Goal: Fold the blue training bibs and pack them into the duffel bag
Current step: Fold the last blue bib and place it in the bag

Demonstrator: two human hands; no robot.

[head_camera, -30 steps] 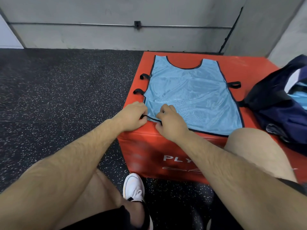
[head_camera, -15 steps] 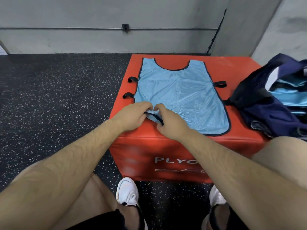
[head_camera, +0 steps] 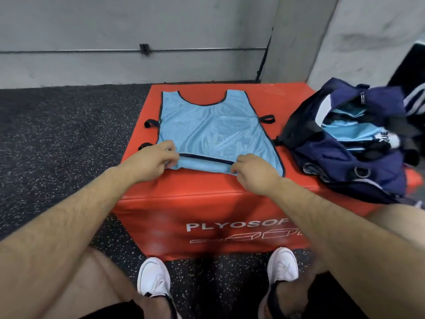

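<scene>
A light blue mesh training bib (head_camera: 213, 130) with dark trim lies flat on a red foam plyo box (head_camera: 207, 203), neck hole toward the wall. Its near hem is turned up into a narrow fold. My left hand (head_camera: 151, 161) pinches the fold at its left end and my right hand (head_camera: 253, 172) pinches it further right. A navy duffel bag (head_camera: 358, 157) sits open on the box's right side, with folded blue bibs (head_camera: 349, 130) showing inside.
Black elastic side straps (head_camera: 149, 123) stick out from the bib's edges. Dark speckled rubber floor (head_camera: 57, 134) lies left of the box. A grey wall (head_camera: 138, 31) stands behind it. My white shoes (head_camera: 154, 277) are in front of the box.
My hands were close together at the bib's near left corner. They have moved apart along the hem, the right hand sliding right, and a strip of hem is now folded up.
</scene>
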